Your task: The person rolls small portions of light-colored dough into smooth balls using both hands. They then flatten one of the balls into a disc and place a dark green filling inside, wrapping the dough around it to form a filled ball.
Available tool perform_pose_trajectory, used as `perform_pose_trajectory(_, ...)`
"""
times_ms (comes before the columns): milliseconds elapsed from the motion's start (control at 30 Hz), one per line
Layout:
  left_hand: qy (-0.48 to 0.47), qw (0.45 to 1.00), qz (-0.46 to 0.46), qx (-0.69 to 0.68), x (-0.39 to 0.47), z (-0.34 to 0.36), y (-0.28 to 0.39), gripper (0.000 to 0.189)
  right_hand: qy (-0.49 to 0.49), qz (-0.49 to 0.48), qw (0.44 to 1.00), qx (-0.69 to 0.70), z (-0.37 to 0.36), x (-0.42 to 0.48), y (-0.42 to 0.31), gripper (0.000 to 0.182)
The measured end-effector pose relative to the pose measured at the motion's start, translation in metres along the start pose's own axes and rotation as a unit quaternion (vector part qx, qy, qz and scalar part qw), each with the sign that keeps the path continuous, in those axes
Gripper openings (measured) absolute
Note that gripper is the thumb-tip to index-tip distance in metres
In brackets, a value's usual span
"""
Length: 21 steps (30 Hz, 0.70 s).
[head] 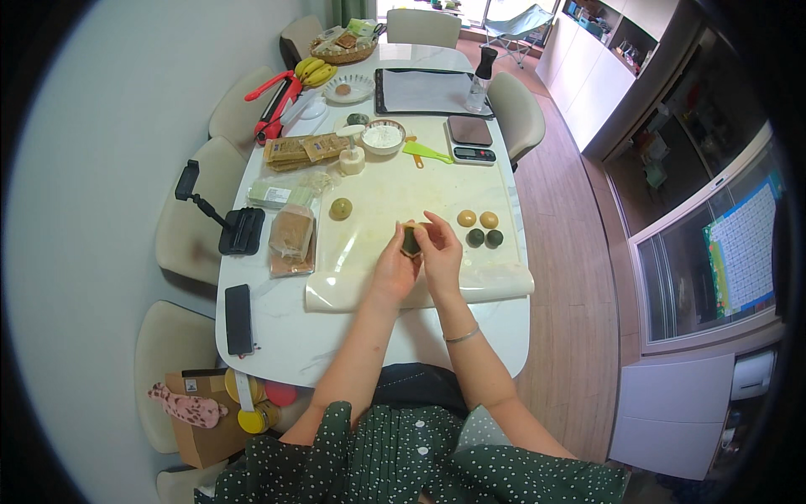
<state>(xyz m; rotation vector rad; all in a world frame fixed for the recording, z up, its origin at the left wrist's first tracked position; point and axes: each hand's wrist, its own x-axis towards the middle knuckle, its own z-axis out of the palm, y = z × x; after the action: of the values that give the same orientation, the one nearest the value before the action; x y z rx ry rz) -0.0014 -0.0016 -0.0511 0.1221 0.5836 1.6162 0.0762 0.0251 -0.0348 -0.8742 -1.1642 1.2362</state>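
Note:
Between both hands, over the cream silicone mat, is a dark green ball partly wrapped in pale dough. My left hand cups it from below and the left, while the fingers of my right hand press at its rim. On the mat to the right sit two tan balls above two dark green balls. A single olive-coloured ball lies to the left. Farther back stand a bowl of white powder, a white plunger mould and a lime-green spatula.
A kitchen scale, a lined baking tray and a spray bottle stand at the back. Packets, a phone holder and a phone line the left side. The mat's near edge curls up.

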Motion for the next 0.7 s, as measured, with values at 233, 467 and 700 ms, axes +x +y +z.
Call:
perform_pose_trajectory(233, -0.007, 0.995, -0.025, 0.096, -0.004, -0.004, 0.014, 0.038, -0.06, -0.091, 0.977, -0.181, -0.008, 0.002, 0.0, 0.02)
perform_pose_trajectory(467, 0.018, 0.994, -0.008, 0.109, -0.005, -0.002, 0.012, 0.038, -0.063, -0.121, 0.973, -0.186, -0.007, 0.0, -0.004, 0.016)
perform_pose_trajectory(700, 0.001, 0.991, -0.025, 0.131, -0.003, -0.003, 0.028, 0.044, -0.124, 0.054, 0.988, -0.08, -0.017, 0.009, -0.001, 0.02)
